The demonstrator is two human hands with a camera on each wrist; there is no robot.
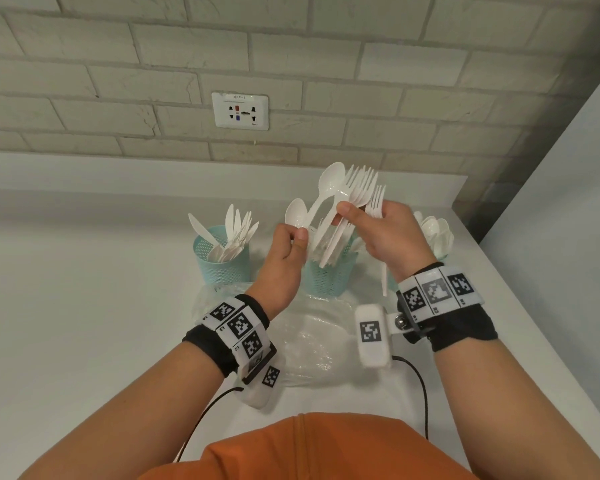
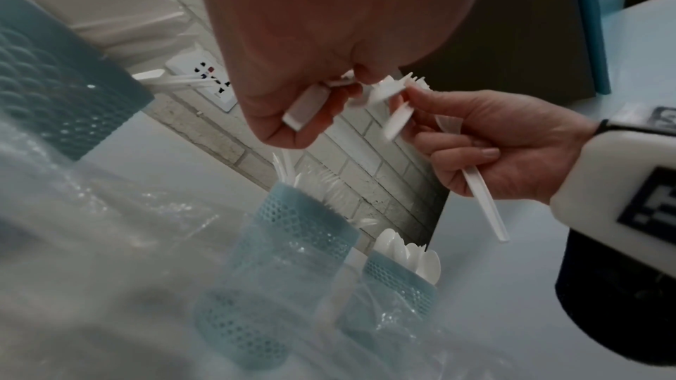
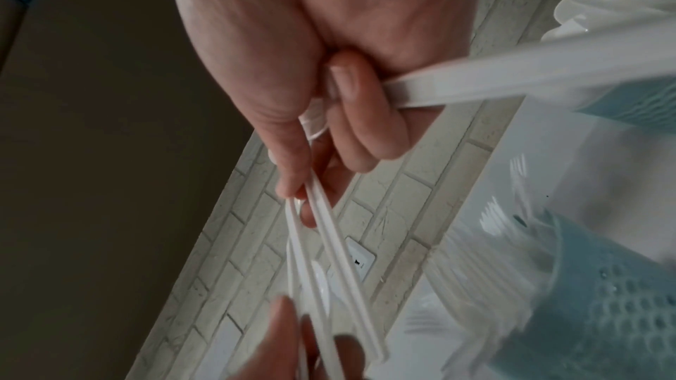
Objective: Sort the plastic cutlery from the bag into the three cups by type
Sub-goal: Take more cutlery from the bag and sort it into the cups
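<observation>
My left hand pinches a white plastic spoon just below its bowl; the left wrist view shows its handle end between the fingers. My right hand grips a fanned bundle of forks with another spoon among them. Their handles cross under its fingertips, and one handle lies under a curled finger. Three teal mesh cups stand behind: knives cup, forks cup, and spoons cup, half hidden by my right hand in the head view.
A crumpled clear plastic bag lies on the white counter in front of the cups. A brick wall with a socket plate rises behind. The counter's right edge runs close to the spoons cup.
</observation>
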